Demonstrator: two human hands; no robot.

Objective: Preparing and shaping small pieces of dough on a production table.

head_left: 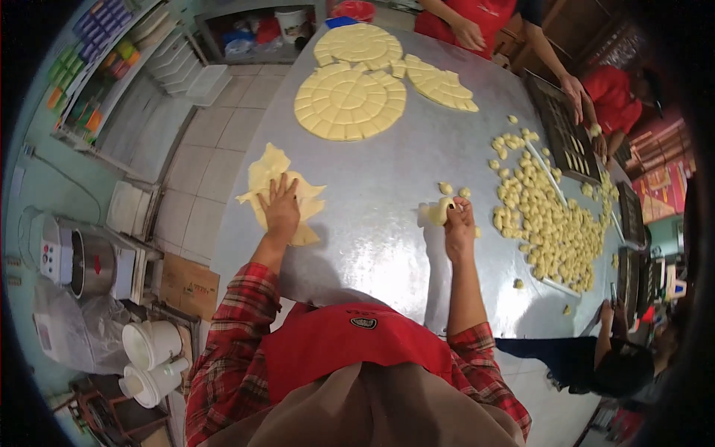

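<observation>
My left hand (281,208) lies flat, fingers apart, on a stack of pale yellow cut dough pieces (265,176) near the left edge of the steel table (387,171). My right hand (459,220) pinches a small lump of dough (439,211) against the table top. Two small dough balls (454,190) lie just beyond that hand. To the right spreads a heap of several shaped dough bits (547,220).
Round scored dough sheets (350,100) lie at the table's far end. Dark baking trays (566,134) line the right edge, where other people's hands (575,88) work. A mixer (78,261) and white buckets (151,344) stand at the left on the floor side.
</observation>
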